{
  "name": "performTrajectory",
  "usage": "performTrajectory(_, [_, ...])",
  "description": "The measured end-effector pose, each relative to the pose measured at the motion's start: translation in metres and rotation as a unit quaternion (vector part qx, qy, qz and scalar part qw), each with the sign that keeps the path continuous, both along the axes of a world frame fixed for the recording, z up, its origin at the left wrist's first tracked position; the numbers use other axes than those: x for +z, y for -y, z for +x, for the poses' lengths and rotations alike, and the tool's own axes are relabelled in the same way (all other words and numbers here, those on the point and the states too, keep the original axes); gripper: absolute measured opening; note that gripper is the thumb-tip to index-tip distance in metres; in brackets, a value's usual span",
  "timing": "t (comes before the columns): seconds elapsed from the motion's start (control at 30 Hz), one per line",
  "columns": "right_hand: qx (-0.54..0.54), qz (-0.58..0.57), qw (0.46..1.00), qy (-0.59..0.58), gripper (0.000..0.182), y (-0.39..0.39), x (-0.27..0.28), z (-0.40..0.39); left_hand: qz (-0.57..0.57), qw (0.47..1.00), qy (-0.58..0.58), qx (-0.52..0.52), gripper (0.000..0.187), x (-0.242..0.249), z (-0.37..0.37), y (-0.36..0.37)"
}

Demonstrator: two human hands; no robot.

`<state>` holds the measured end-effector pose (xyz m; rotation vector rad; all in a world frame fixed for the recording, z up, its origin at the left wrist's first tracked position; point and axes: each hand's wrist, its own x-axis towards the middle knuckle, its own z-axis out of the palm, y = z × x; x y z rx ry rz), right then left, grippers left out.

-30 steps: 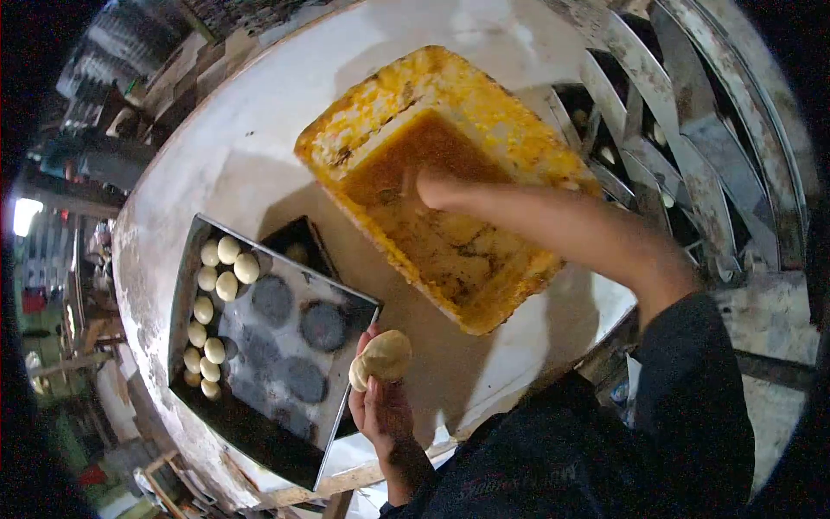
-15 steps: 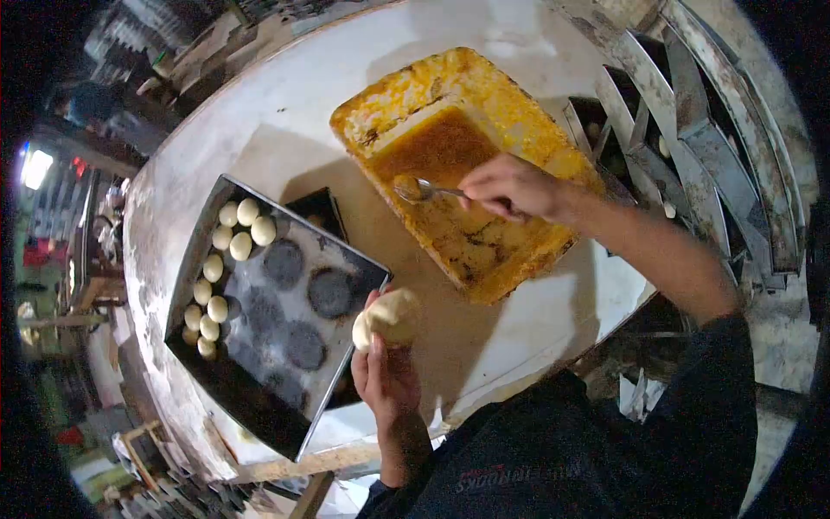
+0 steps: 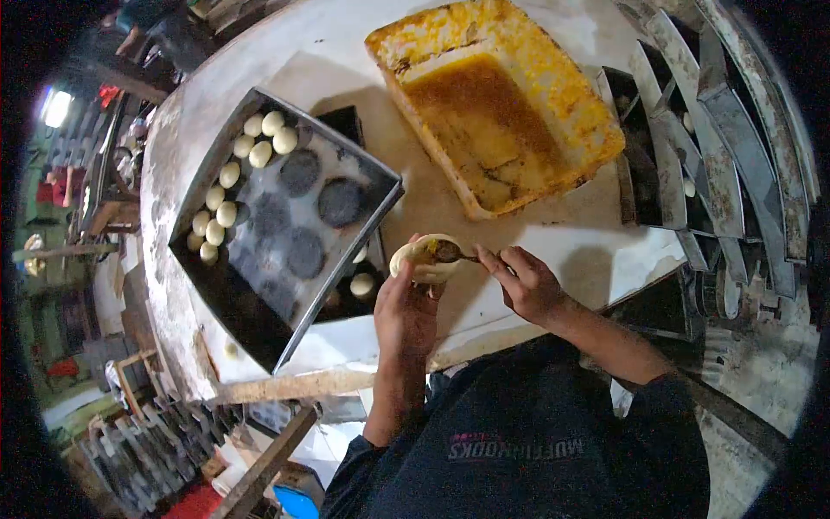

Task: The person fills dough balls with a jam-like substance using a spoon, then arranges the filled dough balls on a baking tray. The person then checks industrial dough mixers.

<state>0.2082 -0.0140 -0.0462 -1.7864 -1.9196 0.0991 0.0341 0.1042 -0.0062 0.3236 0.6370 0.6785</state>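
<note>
My left hand (image 3: 406,313) holds a flattened piece of pale dough (image 3: 418,254), its fingers wrapped round the near side. Gripped in my right hand (image 3: 525,284) is a metal spoon (image 3: 468,253), and its bowl rests on the dough with brownish filling (image 3: 444,251). Beyond my hands lies a yellow-smeared rectangular tub (image 3: 605,138) with orange-brown residue at its bottom. At the left, a dark metal tray (image 3: 353,232) carries several round pale dough balls (image 3: 259,154) along its far left side.
Under the tray is another dark tray with a dough ball (image 3: 362,285). Several narrow metal tins (image 3: 722,164) stand at the right. The front edge of the table (image 3: 328,383) runs close to my body. Another person (image 3: 173,39) is partly visible at the upper left.
My right hand has moved from over the tub down to the dough, bringing the spoon along. The dough now lies opened out in my left hand. The camera view has shifted.
</note>
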Motion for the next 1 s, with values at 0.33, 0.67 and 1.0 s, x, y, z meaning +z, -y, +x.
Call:
performTrajectory(0.33, [-0.101, -0.102, 0.989, -0.044, 0.041, 0.013, -0.09, 0.021, 0.08, 0.989, -0.054, 0.115, 0.044, -0.014, -0.031, 0.022])
performTrajectory(0.67, [-0.046, 0.022, 0.87, -0.49, 0.023, 0.006, 0.022, -0.041, 0.132, 0.987, 0.015, 0.095, 0.046, 0.009, -0.008, 0.078])
performTrajectory(1.0, [-0.054, 0.199, 0.951, -0.232, 0.02, 0.099, 0.127, -0.04, 0.569, 0.773, -0.266, 0.09, 0.069, 0.034, 0.033, 0.184])
